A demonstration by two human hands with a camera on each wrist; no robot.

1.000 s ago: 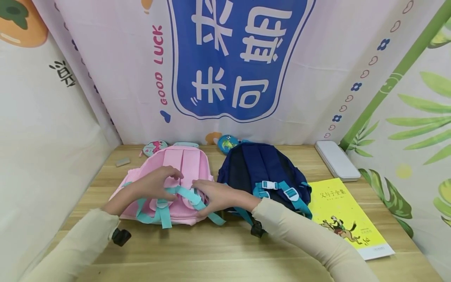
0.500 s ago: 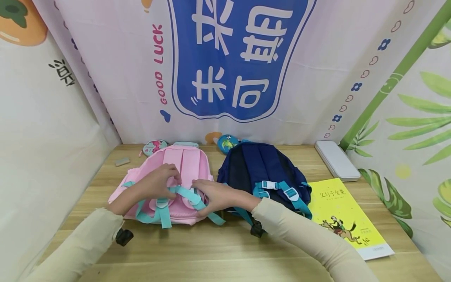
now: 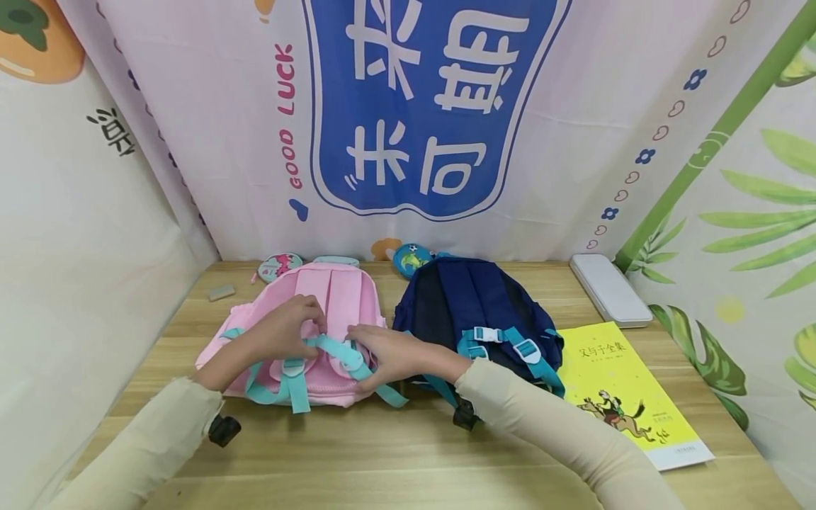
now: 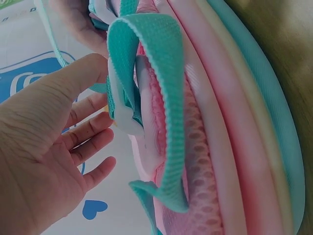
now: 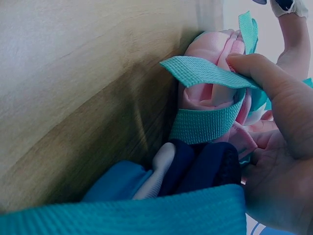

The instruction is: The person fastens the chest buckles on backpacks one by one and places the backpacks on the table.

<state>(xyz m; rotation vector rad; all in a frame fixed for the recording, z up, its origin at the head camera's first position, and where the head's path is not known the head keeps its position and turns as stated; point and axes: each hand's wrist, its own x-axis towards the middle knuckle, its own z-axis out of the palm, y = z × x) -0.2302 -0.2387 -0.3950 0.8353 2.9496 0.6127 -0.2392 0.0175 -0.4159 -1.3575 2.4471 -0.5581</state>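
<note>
A pink backpack [image 3: 347, 290] lies back panel up on the table, its turquoise webbing strap [image 3: 334, 347] stretched between my hands. My left hand [image 3: 287, 329] pinches the strap's left end; in the left wrist view its thumb and fingertips meet a white buckle [image 4: 128, 122], and a loop of webbing [image 4: 173, 107] arcs beside them. At the strap's right side, my right hand [image 3: 398, 352] grips it, thumb [image 5: 259, 68] on the webbing in the right wrist view, with its other fingers partly hidden behind. A loose strap tail [image 5: 190, 71] sticks out past that thumb.
A navy backpack [image 3: 472, 297] with turquoise straps lies close on the right, partly behind my right forearm. Beyond it are a yellow book [image 3: 602, 368] and a white case [image 3: 610, 290]. A small grey block [image 3: 221, 292] sits back left. Curtains enclose the table [image 3: 357, 460].
My left hand and forearm have shifted slightly right, and the left fingertips have drawn in on the strap. My right hand and both backpacks stay in place.
</note>
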